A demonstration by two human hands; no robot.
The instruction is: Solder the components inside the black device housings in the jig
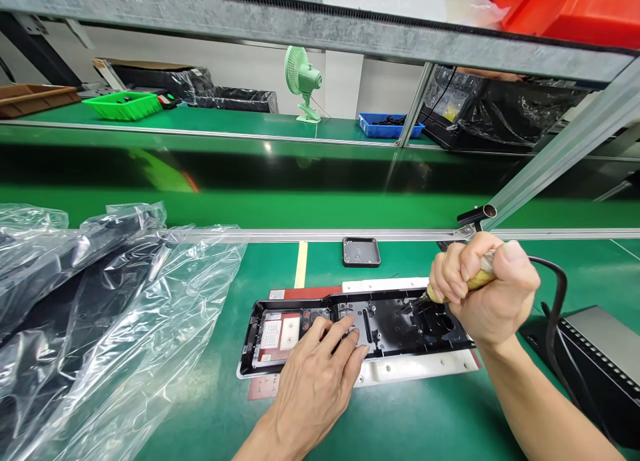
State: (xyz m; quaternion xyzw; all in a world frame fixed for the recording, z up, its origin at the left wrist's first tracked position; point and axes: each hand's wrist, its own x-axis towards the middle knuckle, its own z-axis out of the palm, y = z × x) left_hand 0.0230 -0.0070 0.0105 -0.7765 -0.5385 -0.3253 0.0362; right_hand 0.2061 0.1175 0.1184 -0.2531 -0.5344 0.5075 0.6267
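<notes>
A long black plastic housing point(385, 328) lies open side up, slightly aslant, on a red and white fixture point(415, 369). My left hand point(320, 374) rests flat on the near middle of the housing, fingers stretched out and holding nothing. In the closed fist of my right hand point(487, 291) is a soldering iron point(481, 280) with a yellowish handle and a black cord. It slants down to the left, its tip inside the right half of the housing; exact contact is too small to make out. A small black plastic cover point(361, 252) lies beyond the fixture.
Clear plastic bags with dark parts point(115, 301) cover the left side. At right stand a tube-shaped iron holder point(477, 214) and a black and grey box point(595, 354). A metal shelf point(300, 24) hangs overhead. Across the conveyor belt point(280, 208) are bins and a green fan point(301, 81).
</notes>
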